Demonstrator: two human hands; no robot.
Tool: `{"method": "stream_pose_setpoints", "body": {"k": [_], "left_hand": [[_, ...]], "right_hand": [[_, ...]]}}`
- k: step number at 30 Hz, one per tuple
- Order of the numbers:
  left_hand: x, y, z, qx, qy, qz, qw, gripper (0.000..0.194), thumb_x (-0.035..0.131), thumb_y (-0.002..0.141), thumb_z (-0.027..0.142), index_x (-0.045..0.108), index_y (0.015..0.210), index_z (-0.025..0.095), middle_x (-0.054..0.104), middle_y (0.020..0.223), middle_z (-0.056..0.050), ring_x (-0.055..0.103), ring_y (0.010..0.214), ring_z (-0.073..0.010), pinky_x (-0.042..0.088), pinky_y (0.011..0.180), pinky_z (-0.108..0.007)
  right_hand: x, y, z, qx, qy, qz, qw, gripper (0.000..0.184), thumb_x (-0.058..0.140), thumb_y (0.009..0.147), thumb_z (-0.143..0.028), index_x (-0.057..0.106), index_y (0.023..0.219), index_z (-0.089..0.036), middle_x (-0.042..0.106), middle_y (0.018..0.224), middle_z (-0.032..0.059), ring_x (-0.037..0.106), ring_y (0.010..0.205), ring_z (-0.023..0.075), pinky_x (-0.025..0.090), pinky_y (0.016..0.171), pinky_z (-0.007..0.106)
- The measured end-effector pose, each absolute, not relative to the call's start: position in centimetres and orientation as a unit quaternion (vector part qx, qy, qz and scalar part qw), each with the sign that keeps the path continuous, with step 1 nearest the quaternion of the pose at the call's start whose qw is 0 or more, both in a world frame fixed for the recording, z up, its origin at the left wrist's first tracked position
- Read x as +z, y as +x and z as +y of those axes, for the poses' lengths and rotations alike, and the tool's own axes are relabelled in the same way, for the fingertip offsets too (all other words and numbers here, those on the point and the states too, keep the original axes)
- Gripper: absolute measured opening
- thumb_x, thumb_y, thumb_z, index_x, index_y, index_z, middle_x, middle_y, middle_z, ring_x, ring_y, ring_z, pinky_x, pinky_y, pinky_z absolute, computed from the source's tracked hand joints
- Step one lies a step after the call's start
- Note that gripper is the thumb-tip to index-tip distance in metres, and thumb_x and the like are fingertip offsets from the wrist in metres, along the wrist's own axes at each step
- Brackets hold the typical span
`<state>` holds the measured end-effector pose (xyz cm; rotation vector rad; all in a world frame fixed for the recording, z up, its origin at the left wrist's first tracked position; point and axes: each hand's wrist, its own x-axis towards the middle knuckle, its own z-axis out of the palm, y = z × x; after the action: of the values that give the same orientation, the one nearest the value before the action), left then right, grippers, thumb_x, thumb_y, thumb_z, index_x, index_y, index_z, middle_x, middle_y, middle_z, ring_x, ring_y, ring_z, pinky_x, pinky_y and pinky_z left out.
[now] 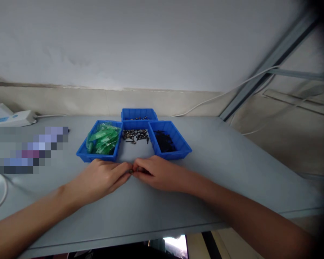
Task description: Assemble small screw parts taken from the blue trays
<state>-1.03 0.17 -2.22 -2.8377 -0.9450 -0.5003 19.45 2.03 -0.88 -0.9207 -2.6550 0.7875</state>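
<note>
My left hand (105, 176) and my right hand (158, 172) meet fingertip to fingertip just in front of the blue bins, low over the table. Both are closed in a pinch. A tiny dark, partly shiny piece shows between the fingertips, too small and too covered to name. Beyond the hands lies a loose pile of small dark and brassy metal parts (136, 135). To its left stands a blue bin (83, 156) of green plastic packets (104, 138); to its right, another blue bin (178, 155) with small black pieces (164, 141).
A third blue bin (139, 112) with small metallic parts stands behind the pile. A white power strip (13, 120) and a blurred-out object (35, 151) are at left. White cables run along the wall and the left edge. A metal frame post (248, 82) rises at right.
</note>
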Motion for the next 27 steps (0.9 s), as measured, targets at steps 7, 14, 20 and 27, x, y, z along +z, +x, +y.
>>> {"method": "stream_pose_setpoints", "body": {"k": [7, 14, 20, 27], "left_hand": [[-2.08, -1.03, 0.14, -0.165, -0.937, -0.306, 0.046, 0.020, 0.037, 0.090, 0.026, 0.052, 0.082, 0.016, 0.056, 0.059, 0.003, 0.056, 0.052, -0.0107, 0.038, 0.047, -0.023], [-2.08, -1.05, 0.14, -0.166, -0.939, -0.297, 0.042, 0.021, 0.038, 0.090, 0.028, 0.052, 0.080, 0.017, 0.057, 0.060, 0.003, 0.056, 0.052, -0.0104, 0.037, 0.046, -0.023], [-1.89, -0.97, 0.13, -0.170, -0.941, -0.290, 0.051, 0.026, 0.036, 0.091, 0.027, 0.055, 0.077, 0.016, 0.058, 0.060, 0.002, 0.056, 0.053, -0.0103, 0.039, 0.048, -0.022], [-1.97, -1.05, 0.28, -0.183, -0.934, -0.298, 0.070, 0.023, 0.037, 0.091, 0.025, 0.057, 0.085, 0.015, 0.061, 0.065, 0.001, 0.058, 0.055, -0.0111, 0.043, 0.050, -0.023]], "right_hand": [[-1.26, 19.56, 2.27, 0.283, -0.295, -0.904, 0.124, 0.014, 0.044, 0.086, -0.027, 0.053, 0.081, -0.017, 0.058, 0.071, -0.0003, 0.050, 0.059, 0.0098, 0.034, 0.054, 0.022], [-1.21, 19.46, 2.25, 0.282, -0.285, -0.907, 0.125, 0.014, 0.046, 0.084, -0.025, 0.056, 0.080, -0.016, 0.059, 0.071, -0.0004, 0.051, 0.062, 0.0099, 0.035, 0.058, 0.022], [-0.90, 19.35, 1.98, 0.281, -0.304, -0.901, 0.131, 0.012, 0.046, 0.083, -0.025, 0.054, 0.081, -0.017, 0.059, 0.074, 0.0001, 0.052, 0.064, 0.0106, 0.035, 0.058, 0.022], [-0.68, 19.45, 1.82, 0.296, -0.325, -0.889, 0.127, 0.012, 0.044, 0.083, -0.022, 0.049, 0.093, -0.017, 0.058, 0.075, 0.0007, 0.052, 0.064, 0.0113, 0.035, 0.054, 0.022]]}}
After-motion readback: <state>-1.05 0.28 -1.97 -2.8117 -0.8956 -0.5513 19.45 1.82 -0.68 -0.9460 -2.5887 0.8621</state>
